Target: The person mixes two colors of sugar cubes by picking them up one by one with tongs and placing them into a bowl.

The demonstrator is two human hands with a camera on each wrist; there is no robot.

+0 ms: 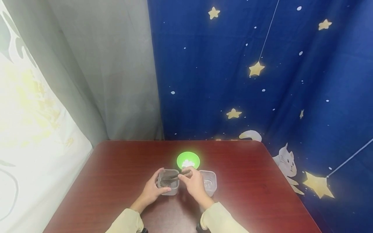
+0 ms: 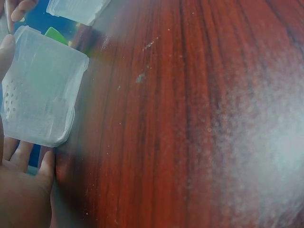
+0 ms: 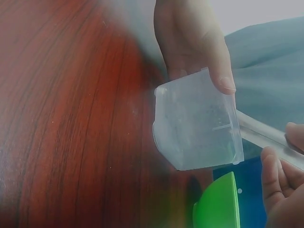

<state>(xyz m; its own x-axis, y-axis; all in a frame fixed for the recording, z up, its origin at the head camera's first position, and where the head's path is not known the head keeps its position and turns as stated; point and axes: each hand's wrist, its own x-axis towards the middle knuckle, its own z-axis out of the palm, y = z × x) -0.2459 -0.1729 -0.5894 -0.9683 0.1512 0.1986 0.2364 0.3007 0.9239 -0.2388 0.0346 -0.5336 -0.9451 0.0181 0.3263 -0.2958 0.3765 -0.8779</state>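
My left hand (image 1: 151,190) grips a clear plastic container (image 1: 174,191) by its left side, thumb at the near rim and fingers round the far side. In my right hand (image 1: 196,185) the handle of a metal slotted spoon (image 1: 173,177) is pinched between thumb and fingers. The spoon's head lies inside that container, and its small holes show through the wall in the left wrist view. The right wrist view has the container (image 3: 194,123) standing on the table, with the silver handle (image 3: 259,129) slanting out over its rim.
Just beyond the hands is a green bowl (image 1: 188,155) holding several white pieces (image 1: 187,163). A second clear container (image 1: 214,181) stands right of my right hand, partly hidden by it. All rest on a reddish-brown wooden table (image 1: 250,194), with curtains (image 1: 204,81) behind its far edge.
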